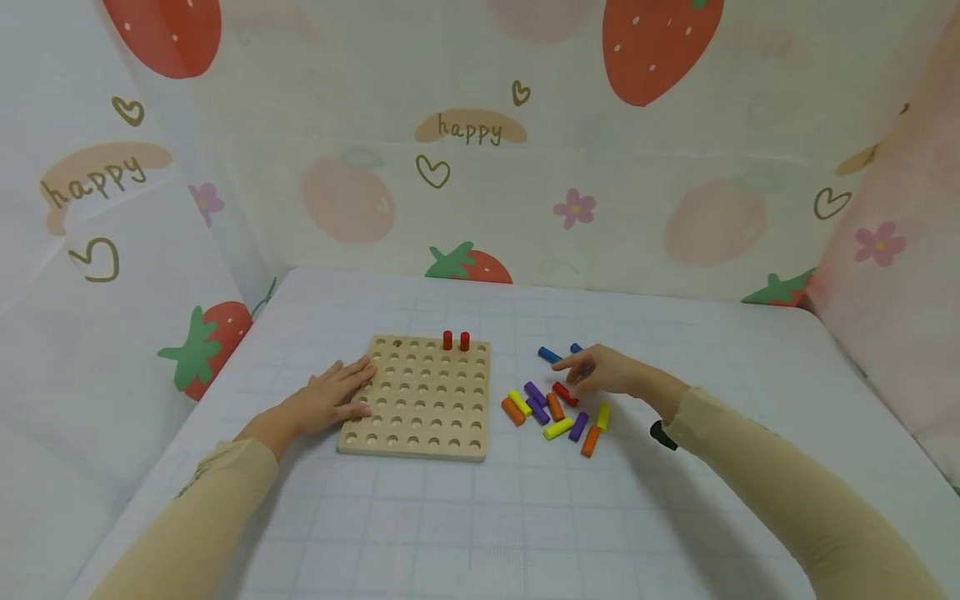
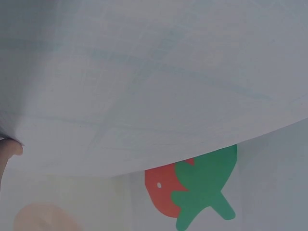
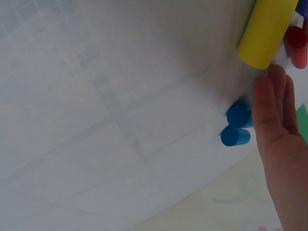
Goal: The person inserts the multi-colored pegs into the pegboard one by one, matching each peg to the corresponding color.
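A square wooden pegboard point(image 1: 442, 428) with rows of holes lies left of centre. Two red pegs point(image 1: 456, 341) stand upright in its back row. My left hand point(image 1: 330, 398) rests on the board's left edge with its fingers spread; the left wrist view catches just a fingertip point(image 2: 13, 147). Over the loose pegs, my right hand point(image 1: 603, 371) points its fingers left and down, near a lying red peg point(image 1: 565, 394) and a blue peg point(image 1: 550, 356). Nothing shows in its grasp. In the right wrist view a yellow peg point(image 3: 269, 33) looms close to the fingers point(image 3: 264, 98).
Several loose purple, orange and yellow pegs point(image 1: 558, 429) lie scattered right of the board. Another blue peg point(image 1: 576, 348) is partly behind the right hand. The table has a pale grid cloth point(image 1: 420, 533), and a strawberry-print curtain point(image 1: 480, 200) hangs behind it.
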{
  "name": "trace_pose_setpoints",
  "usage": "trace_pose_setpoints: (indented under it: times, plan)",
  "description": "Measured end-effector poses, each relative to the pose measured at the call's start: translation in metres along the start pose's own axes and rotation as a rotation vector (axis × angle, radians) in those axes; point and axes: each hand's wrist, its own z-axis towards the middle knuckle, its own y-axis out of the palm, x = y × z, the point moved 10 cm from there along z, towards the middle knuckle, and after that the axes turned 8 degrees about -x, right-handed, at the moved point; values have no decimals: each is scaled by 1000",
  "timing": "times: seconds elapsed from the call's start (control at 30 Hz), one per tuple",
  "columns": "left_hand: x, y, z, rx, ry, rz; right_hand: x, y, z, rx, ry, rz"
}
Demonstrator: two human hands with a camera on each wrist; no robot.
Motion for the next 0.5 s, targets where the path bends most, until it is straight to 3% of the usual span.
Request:
trace_pose_setpoints:
  times: [0.23, 0.5]
  plan:
    - [2, 0, 0, -3, 1, -1, 3, 4, 5, -42, 41, -90]
    - [3, -1, -2, 8, 10, -8, 3, 9, 8, -72, 25, -155]
